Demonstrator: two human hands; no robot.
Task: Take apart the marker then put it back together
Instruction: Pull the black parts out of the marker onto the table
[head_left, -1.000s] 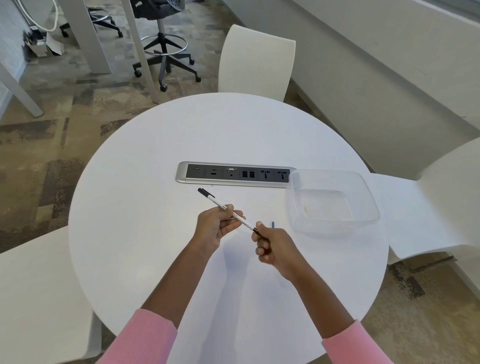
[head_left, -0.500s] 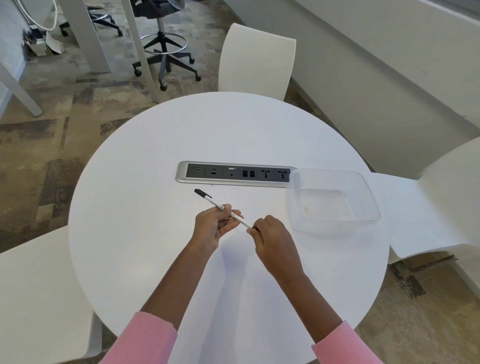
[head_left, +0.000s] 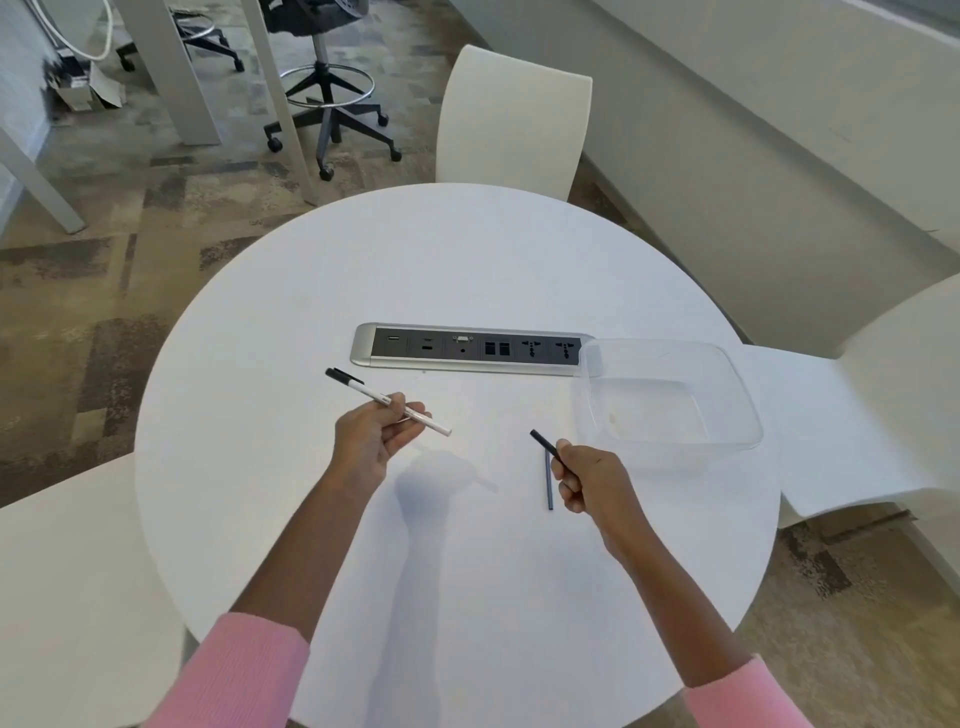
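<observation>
gripping marker (head_left: 363, 391) in left hand (head_left: 371, 441)

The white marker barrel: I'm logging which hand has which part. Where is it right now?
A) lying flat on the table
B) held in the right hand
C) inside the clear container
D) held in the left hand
D: the left hand grips the white marker barrel, while the right hand holds only a short black piece.

Probably an office: meeting table (head_left: 467, 270) with built-in socket strip (head_left: 470, 349).
</observation>
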